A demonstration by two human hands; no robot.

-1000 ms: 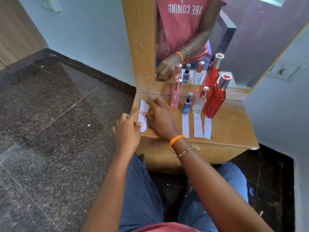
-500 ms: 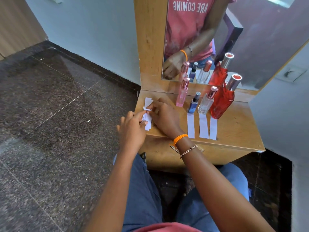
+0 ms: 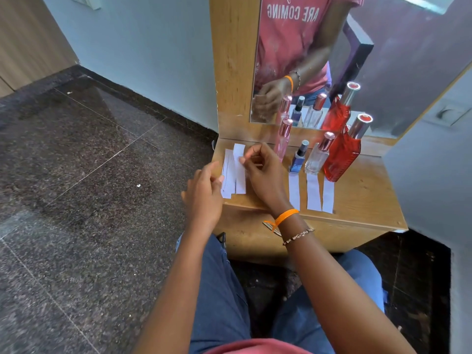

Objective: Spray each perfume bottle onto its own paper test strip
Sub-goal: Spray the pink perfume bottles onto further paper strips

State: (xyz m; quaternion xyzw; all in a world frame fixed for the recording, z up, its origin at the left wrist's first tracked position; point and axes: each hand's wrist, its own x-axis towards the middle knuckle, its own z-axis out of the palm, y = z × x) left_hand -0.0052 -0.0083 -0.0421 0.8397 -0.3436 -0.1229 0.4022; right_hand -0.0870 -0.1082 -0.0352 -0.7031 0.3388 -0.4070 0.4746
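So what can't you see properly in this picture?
- Head view: the right hand covers the spot below the pink bottle, so any strip there is hidden.
- The pile of strips overlaps; number unclear.
- Bottle labels are too small to read.

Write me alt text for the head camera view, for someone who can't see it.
A person's right hand pinches one paper strip off a small stack on a wooden dresser, while the left hand steadies the stack. Four perfume bottles stand before a mirror, three with strips laid in front.
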